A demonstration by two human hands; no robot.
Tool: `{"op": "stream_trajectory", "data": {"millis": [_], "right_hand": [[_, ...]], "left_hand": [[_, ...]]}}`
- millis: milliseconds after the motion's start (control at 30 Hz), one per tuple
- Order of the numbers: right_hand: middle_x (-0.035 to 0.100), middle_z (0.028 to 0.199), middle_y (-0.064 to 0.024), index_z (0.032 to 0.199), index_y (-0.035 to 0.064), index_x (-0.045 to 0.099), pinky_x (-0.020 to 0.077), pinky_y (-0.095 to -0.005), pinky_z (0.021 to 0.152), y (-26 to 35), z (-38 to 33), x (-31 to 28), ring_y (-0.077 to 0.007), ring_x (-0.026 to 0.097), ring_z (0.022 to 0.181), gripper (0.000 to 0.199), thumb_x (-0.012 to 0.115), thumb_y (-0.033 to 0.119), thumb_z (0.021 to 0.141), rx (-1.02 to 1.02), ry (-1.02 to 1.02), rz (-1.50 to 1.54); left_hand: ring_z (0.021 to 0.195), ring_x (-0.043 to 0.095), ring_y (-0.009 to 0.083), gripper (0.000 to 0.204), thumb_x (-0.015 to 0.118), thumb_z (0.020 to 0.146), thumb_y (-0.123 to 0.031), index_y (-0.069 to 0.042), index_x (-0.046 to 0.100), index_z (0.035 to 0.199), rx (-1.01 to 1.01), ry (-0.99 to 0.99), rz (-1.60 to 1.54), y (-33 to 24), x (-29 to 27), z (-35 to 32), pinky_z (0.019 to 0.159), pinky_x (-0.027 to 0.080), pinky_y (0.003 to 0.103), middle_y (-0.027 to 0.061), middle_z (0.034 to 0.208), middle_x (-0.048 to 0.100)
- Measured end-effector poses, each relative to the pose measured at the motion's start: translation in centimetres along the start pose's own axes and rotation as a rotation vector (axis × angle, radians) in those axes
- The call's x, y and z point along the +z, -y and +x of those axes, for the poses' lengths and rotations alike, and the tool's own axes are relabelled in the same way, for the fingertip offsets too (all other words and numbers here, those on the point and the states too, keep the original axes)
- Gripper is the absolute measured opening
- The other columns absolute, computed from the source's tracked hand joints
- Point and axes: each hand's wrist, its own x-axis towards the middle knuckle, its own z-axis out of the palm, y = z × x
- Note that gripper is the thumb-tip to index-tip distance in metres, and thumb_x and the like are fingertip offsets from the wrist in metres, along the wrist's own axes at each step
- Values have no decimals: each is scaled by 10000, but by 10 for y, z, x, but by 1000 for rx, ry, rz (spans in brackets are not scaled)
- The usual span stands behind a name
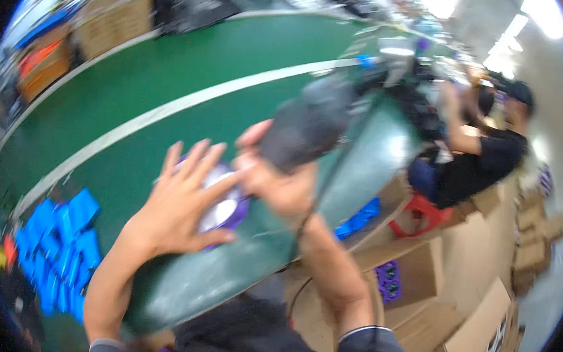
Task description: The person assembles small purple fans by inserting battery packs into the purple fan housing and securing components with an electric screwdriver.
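My left hand (177,204) has its fingers spread over a round purple-rimmed piece (235,215) with a white middle, on the green table. Part of that piece is hidden under the hand; whether the palm touches it I cannot tell. Close by on the right, my right hand (281,179) is closed round a bulky dark grey hand-held tool (309,122), smeared by motion, its far end pointing up and to the right. A black cord (338,174) runs down past my right wrist.
Blue wrapped pieces (60,251) lie heaped at the left. A white strip (188,102) crosses the green table (125,150). Cardboard boxes (413,266), one holding purple parts (389,282), stand right of me beside a red stool (420,217). A co-worker (481,158) sits farther right.
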Motion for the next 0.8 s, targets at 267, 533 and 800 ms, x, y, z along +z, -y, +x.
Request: {"op": "stream_trajectory", "data": {"millis": [267,533,800], "right_hand": [[527,709,-38,997,21,495,413,-233,487,16,-4,5,-90,511,562,262,611,0,763,125,-27,-5],[511,688,-57,1002,32,454,421,-247,489,17,0,0,-111,504,545,284,594,-25,762,94,-20,0],[508,666,-57,1008,29,450,438,-269,483,37,-4,1,-118,503,526,302,601,-18,752,111,-57,-38]], "left_hand": [[1259,243,486,933,663,629,-610,-37,375,1306,-360,-45,67,-26,1,-4,992,179,638,348,1313,294],[1262,262,457,799,710,609,-410,-66,436,1276,-273,-36,-10,-9,-8,2,1011,187,615,287,1319,332],[1314,153,474,726,700,517,-270,-211,532,1220,56,298,-140,19,-43,-15,1019,76,667,190,1393,311]]}}
